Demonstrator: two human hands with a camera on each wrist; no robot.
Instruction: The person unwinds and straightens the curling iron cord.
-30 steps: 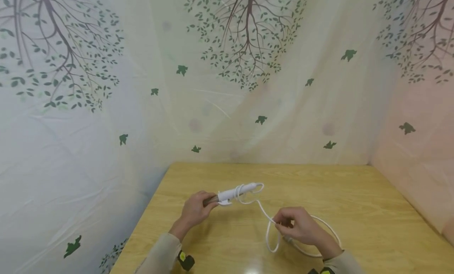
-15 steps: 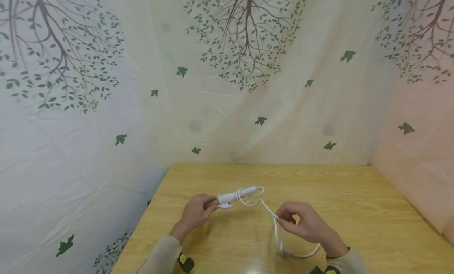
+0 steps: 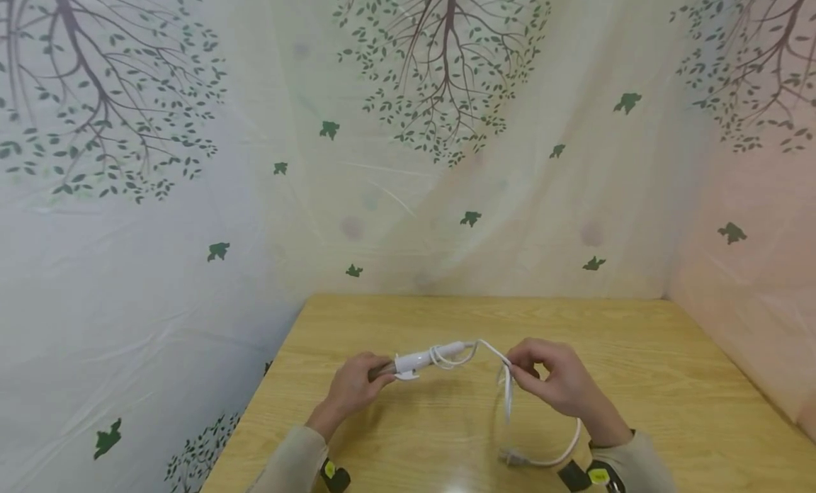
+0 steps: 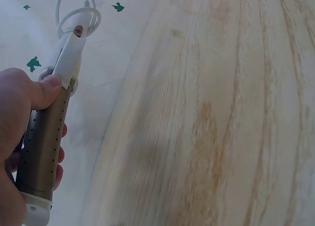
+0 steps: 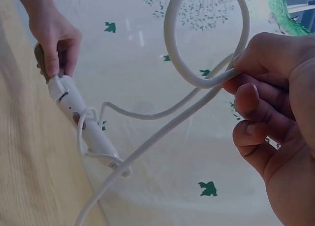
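My left hand [image 3: 358,385] grips the brown perforated barrel of a curling iron [image 4: 47,132], the thumb lying near its white clip lever. The iron's white handle [image 3: 433,355] points right, held above the table, with its white cord [image 5: 162,118] looped loosely round it. In the right wrist view, my right hand [image 5: 275,98] pinches the cord between thumb and index finger, and a loop of cord stands up above the pinch. From there the cord hangs down in the head view and curves round to its plug [image 3: 512,456], low over or on the table; I cannot tell which.
The wooden table [image 3: 625,365] lies under both hands. Behind it and at both sides hang pale sheets [image 3: 408,195] printed with trees and green leaf shapes. A dark device with a yellow mark [image 3: 334,474] is worn at the left wrist, and another [image 3: 598,476] at the right.
My right hand has moved up and to the right with the cord, drawing the wraps on the handle looser. The plug has come into view below it. The left hand has stayed nearly still.
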